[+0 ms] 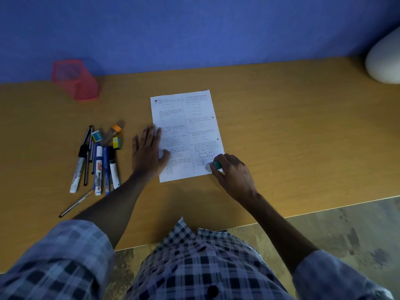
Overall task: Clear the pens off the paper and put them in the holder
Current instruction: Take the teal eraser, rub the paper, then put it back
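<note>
1. Paper (186, 135) is pinned flat by left hand (148, 151), fingers spread wide.
2. Small eraser (213, 165) is gripped by right hand (231, 172) at paper's near-right corner.
3. Pens (97, 163) lie left of paper; pink holder (75, 81) stands far-left on desk (281, 126).

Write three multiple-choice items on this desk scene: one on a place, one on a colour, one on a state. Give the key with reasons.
1. Where does the pen holder stand?
A. far left, by the wall
B. on the paper
C. at the desk's near edge

2. What colour is the holder?
A. green
B. pink-red
C. black

3. What is the left hand doing?
A. gripping a marker
B. lying flat on the paper
C. hanging off the desk

Key: 1 A, it stands against the blue wall; 2 B, its mesh is pink-red; 3 B, straight fingers rest on the sheet's left edge.
</note>
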{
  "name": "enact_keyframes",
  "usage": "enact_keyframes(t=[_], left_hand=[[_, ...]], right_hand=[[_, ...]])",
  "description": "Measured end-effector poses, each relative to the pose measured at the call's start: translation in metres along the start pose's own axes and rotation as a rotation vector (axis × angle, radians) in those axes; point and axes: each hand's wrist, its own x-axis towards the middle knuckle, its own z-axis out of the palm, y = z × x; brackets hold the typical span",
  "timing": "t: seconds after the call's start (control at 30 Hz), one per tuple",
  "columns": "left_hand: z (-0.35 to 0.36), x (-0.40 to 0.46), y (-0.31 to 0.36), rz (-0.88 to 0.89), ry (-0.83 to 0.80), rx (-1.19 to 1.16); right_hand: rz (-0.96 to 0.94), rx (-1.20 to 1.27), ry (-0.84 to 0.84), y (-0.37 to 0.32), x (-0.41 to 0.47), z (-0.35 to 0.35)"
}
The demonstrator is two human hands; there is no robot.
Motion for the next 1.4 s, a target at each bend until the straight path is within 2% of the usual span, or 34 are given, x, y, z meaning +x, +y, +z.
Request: enact_keyframes(t=[0.67,1.13,1.4], left_hand=[[0.0,0.0,0.001,0.001,0.01,-0.006],[0.007,0.001,-0.004,0.002,0.021,0.004],[0.006,0.0,-0.004,0.004,0.027,-0.009]], right_hand=[[-0.019,-0.072,-0.036,-0.001,0.005,0.01],[0.004,-0.057,0.003,-0.003,0.004,0.023],[0.072,-0.07,0.09,-0.007,0.004,0.033]])
